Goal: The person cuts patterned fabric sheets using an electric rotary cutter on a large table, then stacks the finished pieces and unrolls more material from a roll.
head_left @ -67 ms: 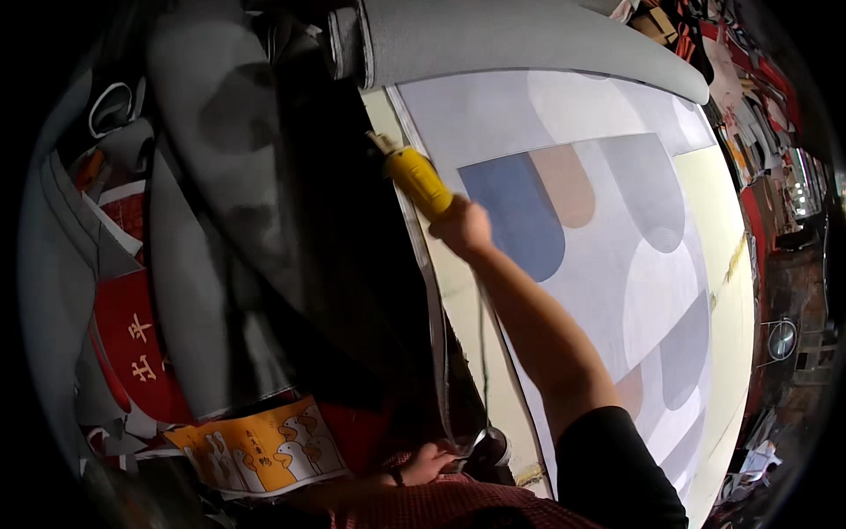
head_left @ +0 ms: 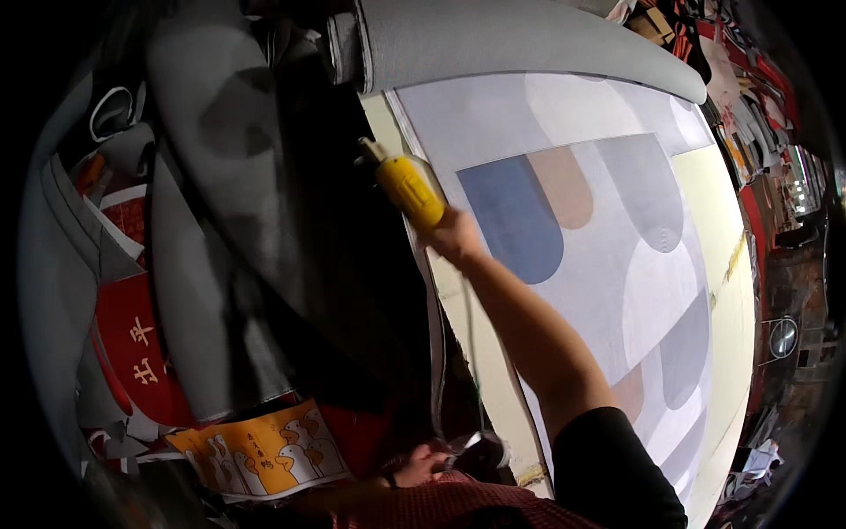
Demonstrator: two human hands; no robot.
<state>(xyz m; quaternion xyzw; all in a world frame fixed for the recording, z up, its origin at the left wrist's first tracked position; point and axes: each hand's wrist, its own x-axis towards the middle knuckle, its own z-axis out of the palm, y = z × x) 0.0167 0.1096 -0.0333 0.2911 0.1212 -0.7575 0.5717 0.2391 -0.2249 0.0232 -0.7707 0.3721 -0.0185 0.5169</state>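
Note:
My right hand (head_left: 454, 236) reaches far forward and grips a yellow handheld power tool (head_left: 410, 187). The tool's tip rests on the left edge of a large rug (head_left: 617, 264) with rounded blue, tan, grey and white shapes. A thin cord or trimmed strip (head_left: 438, 353) runs from the tool back along the rug's cream border toward me. My left hand (head_left: 416, 463) sits low by my body, closed around the near end of that strip next to a dark rounded object (head_left: 483, 448).
A grey rolled rug (head_left: 529, 40) lies across the far end. Dark and grey fabric (head_left: 264, 220) is heaped on the left, with red printed mats (head_left: 132, 353) and an orange cartoon-print mat (head_left: 260, 454) below. Cluttered goods line the right edge.

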